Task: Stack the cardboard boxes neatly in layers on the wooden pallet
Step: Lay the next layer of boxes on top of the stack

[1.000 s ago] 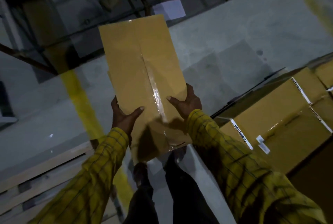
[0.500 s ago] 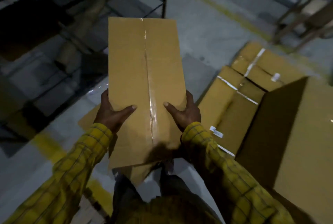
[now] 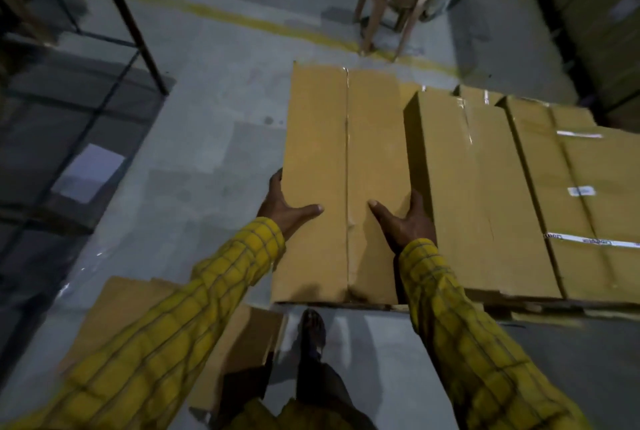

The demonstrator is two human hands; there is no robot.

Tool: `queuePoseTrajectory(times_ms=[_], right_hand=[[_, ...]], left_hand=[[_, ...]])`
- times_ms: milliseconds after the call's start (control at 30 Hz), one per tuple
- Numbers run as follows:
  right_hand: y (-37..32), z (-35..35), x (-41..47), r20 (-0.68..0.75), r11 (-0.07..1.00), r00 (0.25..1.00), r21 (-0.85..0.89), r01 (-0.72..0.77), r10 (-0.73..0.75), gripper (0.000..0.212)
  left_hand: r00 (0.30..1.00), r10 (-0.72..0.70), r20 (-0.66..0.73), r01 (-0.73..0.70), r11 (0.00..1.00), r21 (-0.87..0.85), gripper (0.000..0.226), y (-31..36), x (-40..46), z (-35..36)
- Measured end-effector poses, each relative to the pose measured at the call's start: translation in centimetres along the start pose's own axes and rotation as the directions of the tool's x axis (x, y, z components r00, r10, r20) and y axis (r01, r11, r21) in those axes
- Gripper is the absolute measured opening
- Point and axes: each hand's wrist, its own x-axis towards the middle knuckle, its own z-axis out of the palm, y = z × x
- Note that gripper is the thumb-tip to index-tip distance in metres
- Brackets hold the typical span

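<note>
Dim, bluish indoor light, source not visible. Soft shadow on the near end of the held box (image 3: pixel 341 180) at 6 o'clock. Faint glare on tape strips (image 3: pixel 594 241) at 3 o'clock. Motion blur at 9–11 o'clock, wide-angle bending at edges; overall soft, noisy.

Left hand (image 3: pixel 282 210), right hand (image 3: pixel 405 222) grip long box (image 3: pixel 341 152) beside stacked boxes (image 3: pixel 519 194).
</note>
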Motion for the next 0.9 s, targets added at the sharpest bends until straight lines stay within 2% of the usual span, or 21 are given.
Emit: queuePoseTrajectory(times_ms=[67, 200, 367, 467, 567, 633, 700, 767, 833, 900], right_hand=[[1.2, -0.5, 1.7, -0.003, 0.998, 0.999, -0.051, -0.044, 0.044, 0.104], [3.3, -0.4, 4.7, 0.03, 0.987, 0.995, -0.129, -0.094, 0.099, 0.118], [5.6, 0.5, 7.4, 0.069, 0.977, 0.995, -0.204, -0.061, 0.077, 0.132], [5.8, 0.9, 7.8, 0.071, 0.913, 0.996, -0.408, -0.02, 0.054, 0.122], [6.1, 1.3, 7.3, 0.039, 0.833, 0.999, -0.553, 0.023, -0.002, 0.094], [6.6, 1.1, 6.7, 0.019, 0.801, 0.993, -0.59, 0.103, -0.113, 0.068], [7.6, 0.5, 5.9, 0.001, 0.745, 0.959, -0.629, 0.222, -0.285, 0.054], [8.3, -0.3, 5.2, -0.058, 0.667, 0.918, -0.705, 0.242, -0.393, 0.062], [9.3, -0.8, 4.8, -0.072, 0.627, 0.926, -0.755, 0.193, -0.372, 0.078], [10.6, -0.9, 5.0, -0.034, 0.646, 0.951, -0.741, 0.183, -0.308, 0.082]], left_hand=[[0.999, -0.039, 0.033, 0.039, 0.999, -0.008, 0.135, -0.1, 1.4, 2.4], [0.993, -0.101, 0.066, 0.101, 0.995, 0.007, 0.119, -1.4, 3.7, 5.7], [0.987, -0.141, 0.076, 0.137, 0.989, 0.053, 0.121, -2.9, 4.8, 7.9], [0.988, -0.142, 0.066, 0.137, 0.988, 0.075, 0.12, -4.0, 4.8, 8.9], [0.988, -0.138, 0.063, 0.133, 0.988, 0.077, 0.118, -4.6, 4.9, 9.4], [0.989, -0.128, 0.071, 0.122, 0.99, 0.075, 0.117, -4.6, 5.1, 9.6], [0.989, -0.12, 0.086, 0.113, 0.99, 0.085, 0.116, -4.5, 5.2, 9.9], [0.989, -0.113, 0.093, 0.104, 0.99, 0.095, 0.117, -4.3, 5.4, 10.1], [0.989, -0.114, 0.094, 0.105, 0.99, 0.089, 0.118, -4.4, 5.7, 10.1], [0.989, -0.117, 0.095, 0.108, 0.99, 0.093, 0.118, -4.3, 5.6, 10.2]])
